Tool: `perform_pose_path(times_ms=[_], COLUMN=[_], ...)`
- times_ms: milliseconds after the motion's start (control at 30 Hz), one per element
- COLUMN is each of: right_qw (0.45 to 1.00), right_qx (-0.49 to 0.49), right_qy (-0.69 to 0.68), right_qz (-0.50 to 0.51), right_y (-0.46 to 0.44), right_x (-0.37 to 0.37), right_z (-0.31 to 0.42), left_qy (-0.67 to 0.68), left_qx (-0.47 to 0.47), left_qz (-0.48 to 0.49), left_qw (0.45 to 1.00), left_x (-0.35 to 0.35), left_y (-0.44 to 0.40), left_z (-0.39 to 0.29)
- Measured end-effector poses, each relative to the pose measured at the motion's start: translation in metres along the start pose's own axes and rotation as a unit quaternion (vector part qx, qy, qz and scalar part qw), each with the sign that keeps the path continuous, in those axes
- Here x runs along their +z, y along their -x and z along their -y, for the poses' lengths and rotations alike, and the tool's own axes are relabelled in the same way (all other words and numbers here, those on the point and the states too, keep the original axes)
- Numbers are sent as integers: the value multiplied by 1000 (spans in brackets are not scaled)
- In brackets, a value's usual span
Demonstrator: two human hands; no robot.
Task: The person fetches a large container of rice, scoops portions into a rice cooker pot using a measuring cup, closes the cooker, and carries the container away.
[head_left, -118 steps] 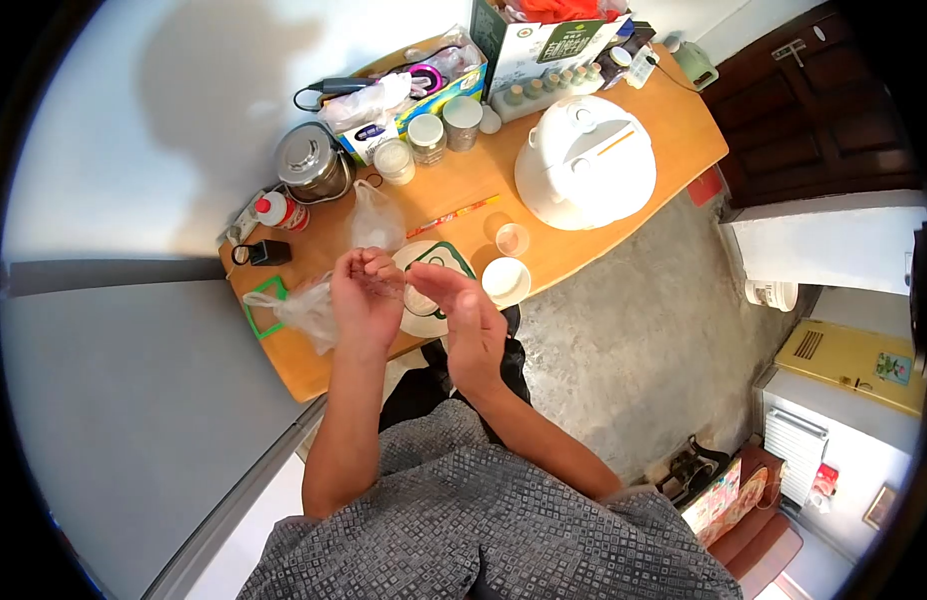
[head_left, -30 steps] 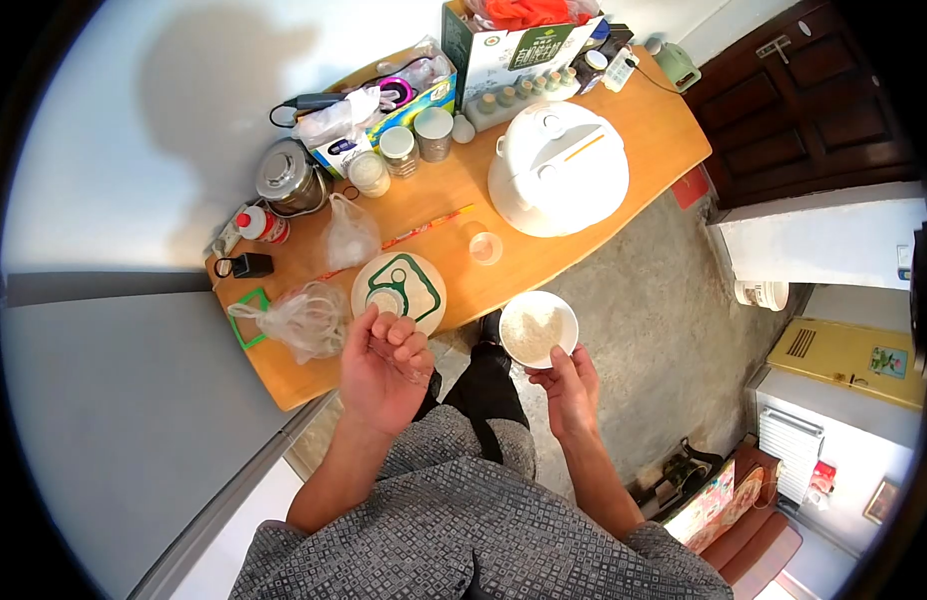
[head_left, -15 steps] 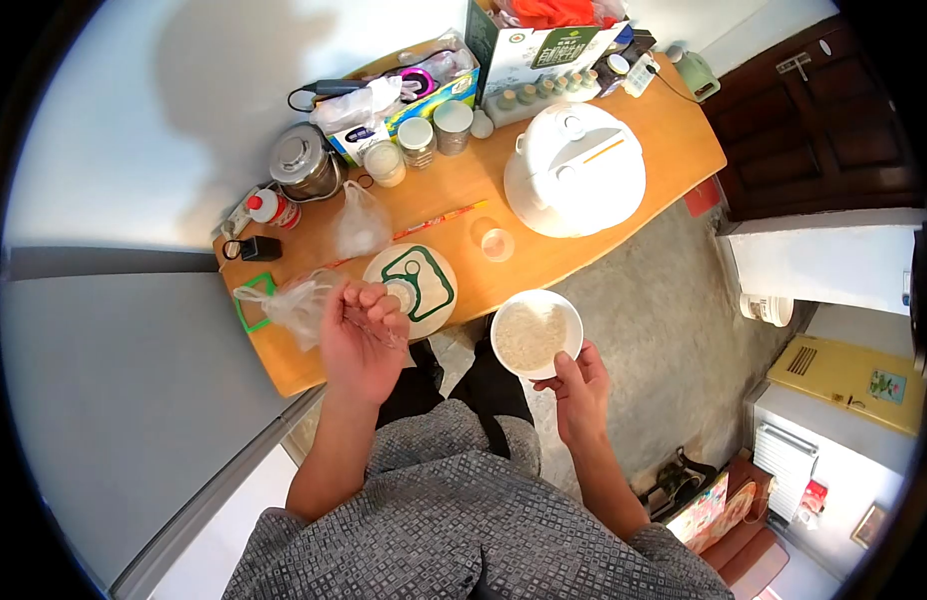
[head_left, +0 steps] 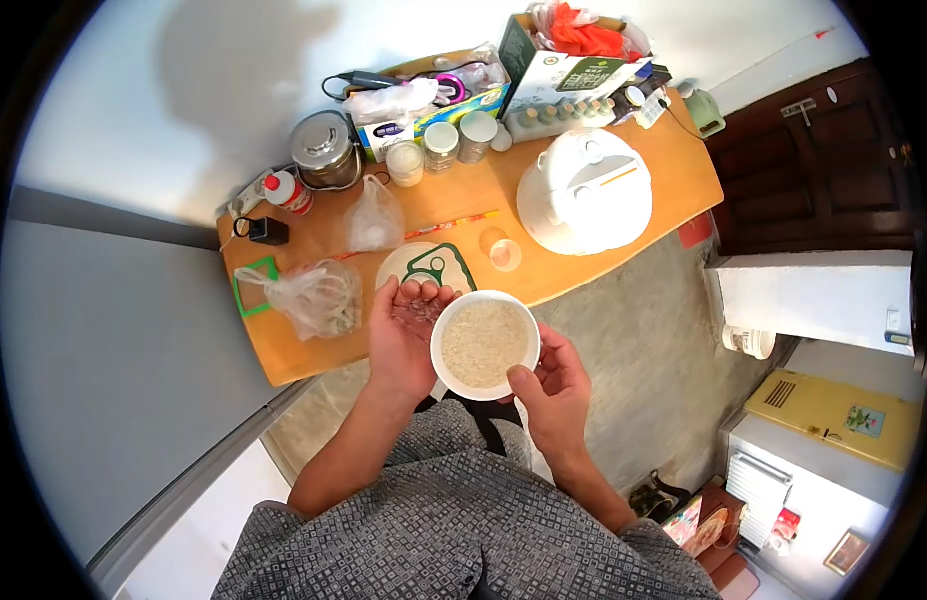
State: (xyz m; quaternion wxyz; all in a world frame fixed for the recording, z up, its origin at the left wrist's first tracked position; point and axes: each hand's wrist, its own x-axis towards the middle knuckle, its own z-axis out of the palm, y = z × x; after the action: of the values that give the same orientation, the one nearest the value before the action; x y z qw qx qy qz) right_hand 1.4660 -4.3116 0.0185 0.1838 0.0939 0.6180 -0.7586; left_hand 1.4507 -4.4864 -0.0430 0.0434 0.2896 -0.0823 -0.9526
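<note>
Loosely cupped left hand (head_left: 404, 350), right hand (head_left: 558, 398) gripping bowl (head_left: 482, 395).

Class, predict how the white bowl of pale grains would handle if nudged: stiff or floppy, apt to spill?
The white bowl is probably stiff: it looks evenly round, even with the right hand gripping it. The pale grains look loose under an open top, so they would likely shift and might spill.
</note>
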Motion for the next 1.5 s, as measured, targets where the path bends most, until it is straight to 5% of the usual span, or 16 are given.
perform_pose_path(times_ms=[400, 733, 1133, 1500], right_qw=[991, 979, 984, 995], right_qx=[32, 62, 66, 14], right_qy=[-119, -112, -97, -24], right_qz=[-58, -160, -133, -91], right_y=[23, 30, -4, -9], right_x=[-43, -126, -201, -192], right_z=[-33, -54, -40, -23], left_qy=[24, -14, -4, 4], left_qx=[-56, -199, -162, -118], left_qz=[-52, -6, -65, -62], left_qw=[997, 980, 985, 991], left_x=[-6, -17, 11, 11], left_y=[19, 21, -12, -27], left_z=[2, 70, 130, 132])
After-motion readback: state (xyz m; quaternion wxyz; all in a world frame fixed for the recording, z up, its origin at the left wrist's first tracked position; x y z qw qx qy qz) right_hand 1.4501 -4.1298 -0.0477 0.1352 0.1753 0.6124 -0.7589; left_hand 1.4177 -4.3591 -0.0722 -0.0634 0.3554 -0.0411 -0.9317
